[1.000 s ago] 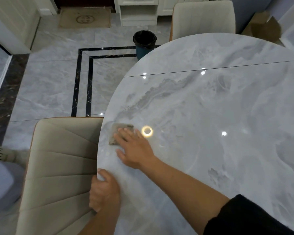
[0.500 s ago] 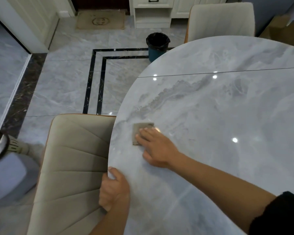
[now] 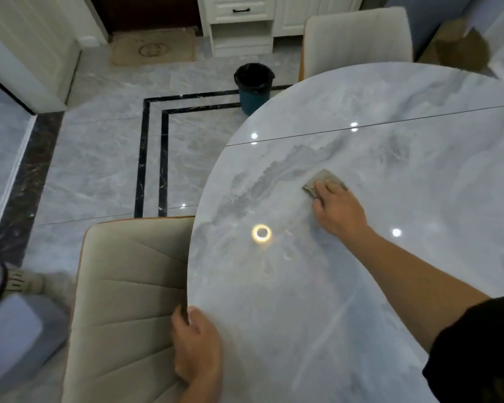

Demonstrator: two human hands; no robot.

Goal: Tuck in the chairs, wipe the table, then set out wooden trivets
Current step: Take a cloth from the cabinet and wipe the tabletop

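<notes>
Head view: the right hand lies flat on the marble-patterned bench, palm down. Its fingers are straight and close together and press on a small grey-brown cloth. They grip nothing. The cloth lies flat on the bench top directly under the fingertips. Its far corner and left edge show beyond them, and the rest is covered by the hand. It sits inward from the left rim, just on the near side of the thin seam that crosses the top. The left hand grips the near left rim of the bench, with the thumb on top and the fingers curled over the edge and out of sight beneath. A cream padded chair stands just beside this hand, its back drawn up to the rim and partly overlapped by it. A second cream chair stands at the far edge, also close to the bench. On the tiled floor past the rim stands a dark bin with a black liner, and farther off a doormat lies before a white cabinet. A cardboard box sits at the upper right, blurred.
</notes>
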